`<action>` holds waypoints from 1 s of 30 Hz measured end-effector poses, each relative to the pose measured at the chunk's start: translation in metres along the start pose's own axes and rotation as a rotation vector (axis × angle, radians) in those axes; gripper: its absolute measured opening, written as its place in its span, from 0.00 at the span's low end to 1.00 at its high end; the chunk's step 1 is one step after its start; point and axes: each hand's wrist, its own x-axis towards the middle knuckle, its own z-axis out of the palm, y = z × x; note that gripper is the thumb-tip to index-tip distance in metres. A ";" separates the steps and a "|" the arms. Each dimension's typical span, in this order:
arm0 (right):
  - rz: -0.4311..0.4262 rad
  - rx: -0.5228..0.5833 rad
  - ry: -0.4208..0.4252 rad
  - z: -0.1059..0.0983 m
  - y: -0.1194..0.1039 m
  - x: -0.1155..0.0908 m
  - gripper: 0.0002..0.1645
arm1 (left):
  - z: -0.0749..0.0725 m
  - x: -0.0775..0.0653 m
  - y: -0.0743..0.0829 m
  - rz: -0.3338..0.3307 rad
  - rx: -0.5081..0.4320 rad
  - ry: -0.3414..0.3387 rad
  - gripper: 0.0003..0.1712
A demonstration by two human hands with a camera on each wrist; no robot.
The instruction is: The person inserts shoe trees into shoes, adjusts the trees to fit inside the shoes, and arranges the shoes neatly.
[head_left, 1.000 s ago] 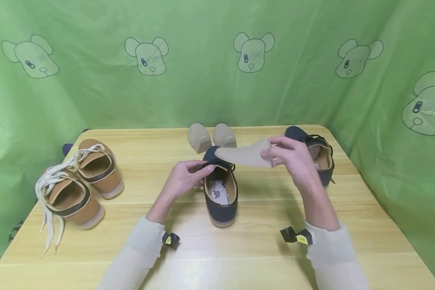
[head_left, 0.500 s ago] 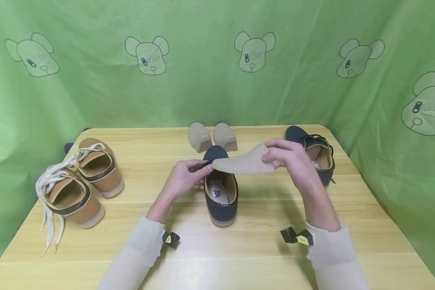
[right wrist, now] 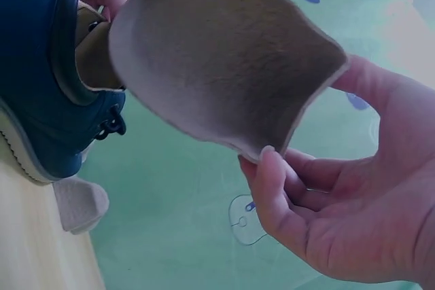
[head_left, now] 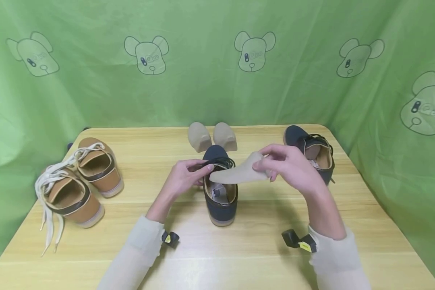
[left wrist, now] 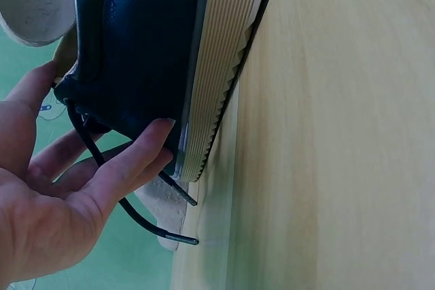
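A navy lace-up shoe (head_left: 222,212) stands at mid-table, toe away from me, opening upward. My left hand (head_left: 181,178) holds it at the tongue and laces; in the left wrist view the thumb lies at the tongue's edge and the fingers (left wrist: 146,147) on the side of the upper. Between thumb and fingers, my right hand (head_left: 290,167) pinches the wide end of a beige moulded shoe insert (head_left: 237,173). Its narrow rounded tip hangs over the shoe's opening, beside my left thumb. The right wrist view shows the insert's hollow underside (right wrist: 217,59).
Two similar beige inserts (head_left: 199,137) lie behind the shoe at the table's back edge. Another navy shoe (head_left: 295,135) stands at the back right. On the left are two brown shoes (head_left: 110,183) with long white laces (head_left: 50,185). A green curtain (head_left: 203,92) surrounds the wooden table (head_left: 210,262).
My right hand has brought the insert nearer to me and lower, its tip moving from above the shoe's toe to over the opening. The left hand stays at the tongue.
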 end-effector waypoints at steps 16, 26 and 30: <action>-0.032 -0.299 0.051 0.027 -0.027 -0.018 0.30 | 0.000 -0.001 0.001 0.006 0.005 -0.004 0.35; -0.020 -0.354 0.088 0.047 -0.030 -0.018 0.32 | 0.000 0.000 0.000 0.001 -0.033 -0.014 0.34; -0.054 -0.364 0.104 0.053 -0.030 -0.018 0.33 | 0.001 0.001 0.000 0.002 -0.043 -0.010 0.33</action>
